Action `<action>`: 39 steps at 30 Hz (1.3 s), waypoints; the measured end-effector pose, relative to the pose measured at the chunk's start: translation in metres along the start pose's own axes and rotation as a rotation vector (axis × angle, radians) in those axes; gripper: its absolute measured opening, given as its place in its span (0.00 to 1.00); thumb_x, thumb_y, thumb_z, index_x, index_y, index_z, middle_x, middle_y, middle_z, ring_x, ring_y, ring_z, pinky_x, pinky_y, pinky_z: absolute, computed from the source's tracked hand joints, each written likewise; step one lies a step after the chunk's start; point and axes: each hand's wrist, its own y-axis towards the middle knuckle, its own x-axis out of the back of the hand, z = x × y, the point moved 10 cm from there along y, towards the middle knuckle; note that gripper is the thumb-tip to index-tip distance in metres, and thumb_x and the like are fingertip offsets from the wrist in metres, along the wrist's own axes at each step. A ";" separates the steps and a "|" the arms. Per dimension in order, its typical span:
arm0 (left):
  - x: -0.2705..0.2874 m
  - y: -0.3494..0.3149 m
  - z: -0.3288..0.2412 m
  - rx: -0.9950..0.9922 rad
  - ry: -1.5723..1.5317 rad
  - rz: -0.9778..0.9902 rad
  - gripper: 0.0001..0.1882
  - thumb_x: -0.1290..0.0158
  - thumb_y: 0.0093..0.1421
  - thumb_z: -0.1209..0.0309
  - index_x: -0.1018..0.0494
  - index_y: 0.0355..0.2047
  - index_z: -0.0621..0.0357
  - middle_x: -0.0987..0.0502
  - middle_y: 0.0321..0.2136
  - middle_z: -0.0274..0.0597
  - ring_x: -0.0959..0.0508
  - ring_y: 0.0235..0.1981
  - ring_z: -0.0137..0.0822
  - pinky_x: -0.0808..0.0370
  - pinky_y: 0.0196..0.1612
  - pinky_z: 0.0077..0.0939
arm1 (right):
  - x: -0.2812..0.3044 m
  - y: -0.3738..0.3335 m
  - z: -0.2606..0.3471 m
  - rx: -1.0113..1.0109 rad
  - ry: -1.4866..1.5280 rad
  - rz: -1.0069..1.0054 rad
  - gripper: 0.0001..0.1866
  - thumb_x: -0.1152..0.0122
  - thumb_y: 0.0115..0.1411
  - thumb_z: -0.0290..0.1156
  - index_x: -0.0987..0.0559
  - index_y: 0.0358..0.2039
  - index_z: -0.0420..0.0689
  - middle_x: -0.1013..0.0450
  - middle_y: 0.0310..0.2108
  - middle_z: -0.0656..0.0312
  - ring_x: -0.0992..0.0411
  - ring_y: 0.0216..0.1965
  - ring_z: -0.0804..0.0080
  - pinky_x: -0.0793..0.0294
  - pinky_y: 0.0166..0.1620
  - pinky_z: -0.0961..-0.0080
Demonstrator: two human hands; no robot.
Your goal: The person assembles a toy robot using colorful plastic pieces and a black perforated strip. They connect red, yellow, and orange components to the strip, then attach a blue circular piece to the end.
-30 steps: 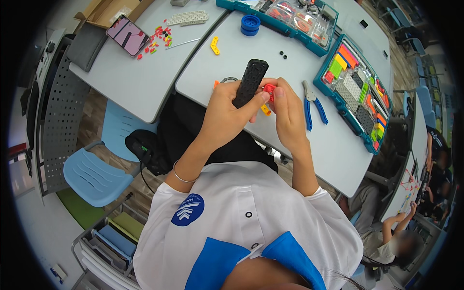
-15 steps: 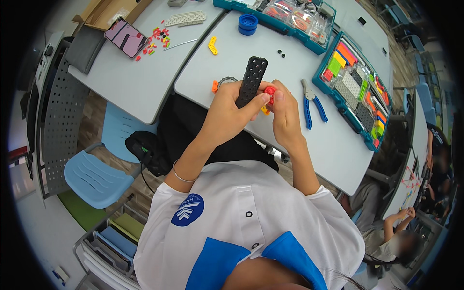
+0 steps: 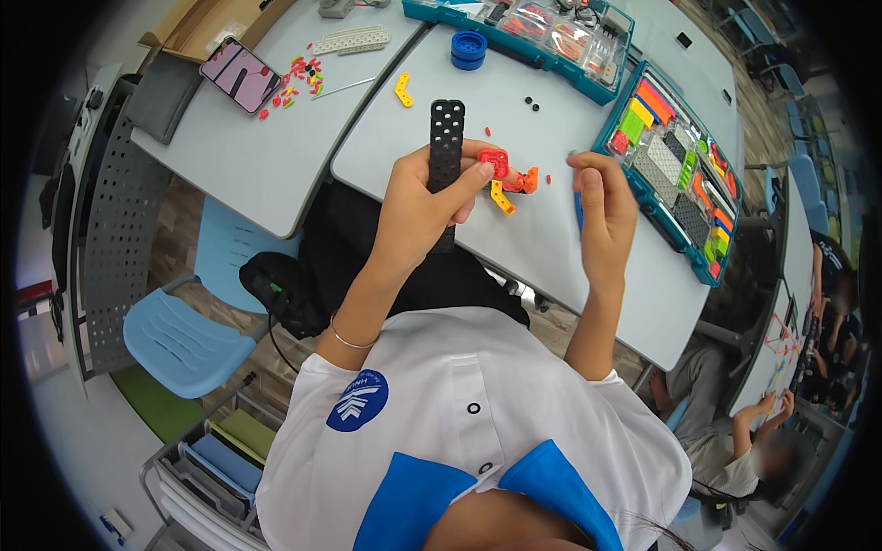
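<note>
My left hand (image 3: 415,204) is closed on a long black perforated building beam (image 3: 447,138), held upright. Between its thumb and fingers is a small red building piece (image 3: 494,163). A yellow angled piece (image 3: 502,198) and an orange piece (image 3: 527,181) show just beyond the fingertips, above the table. My right hand (image 3: 604,216) hovers over the pliers, thumb and forefinger apart. Most of the pliers is hidden behind it; a blue handle (image 3: 579,210) shows at its left edge. Whether any finger touches them is unclear.
Right of the table lies an open teal case (image 3: 602,147) of sorted coloured parts; a second case (image 3: 551,60) stands at the back. A blue wheel (image 3: 469,50), yellow angled piece (image 3: 403,90) and small red pins (image 3: 548,179) lie about. A phone (image 3: 241,76) rests on the left table.
My right hand has left the red piece and moved right, over the pliers. My left hand has shifted slightly left with the beam and red piece. Red pins and the orange piece now show.
</note>
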 end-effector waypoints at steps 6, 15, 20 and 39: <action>-0.001 0.001 -0.002 -0.019 -0.010 0.012 0.12 0.43 0.62 0.75 0.24 0.44 0.70 0.18 0.30 0.42 0.35 0.16 0.17 0.41 0.19 0.12 | 0.028 -0.004 -0.024 0.028 -0.524 -0.088 0.09 0.37 0.60 0.32 0.22 0.37 0.40 0.29 0.36 0.59 0.34 0.40 0.63 0.33 0.45 0.68; 0.000 0.000 0.001 -0.028 -0.057 0.039 0.14 0.45 0.62 0.75 0.25 0.46 0.72 0.18 0.33 0.48 0.36 0.16 0.17 0.42 0.19 0.11 | 0.024 -0.027 -0.059 -0.057 -0.755 -0.021 0.28 0.32 0.54 0.33 0.28 0.54 0.39 0.34 0.48 0.47 0.36 0.52 0.53 0.35 0.56 0.60; 0.004 -0.005 -0.012 -0.099 0.025 -0.073 0.13 0.45 0.61 0.78 0.25 0.45 0.72 0.17 0.36 0.51 0.35 0.16 0.16 0.40 0.19 0.10 | 0.030 -0.024 -0.057 -0.163 -0.442 -0.030 0.25 0.41 0.57 0.32 0.30 0.54 0.37 0.32 0.43 0.51 0.30 0.43 0.60 0.29 0.48 0.65; 0.008 -0.018 -0.035 -0.398 0.105 -0.095 0.08 0.46 0.59 0.77 0.24 0.38 0.68 0.17 0.33 0.49 0.33 0.17 0.16 0.38 0.20 0.10 | 0.000 -0.007 -0.001 0.008 -0.206 0.037 0.23 0.41 0.53 0.30 0.27 0.50 0.37 0.30 0.40 0.54 0.29 0.39 0.63 0.29 0.46 0.68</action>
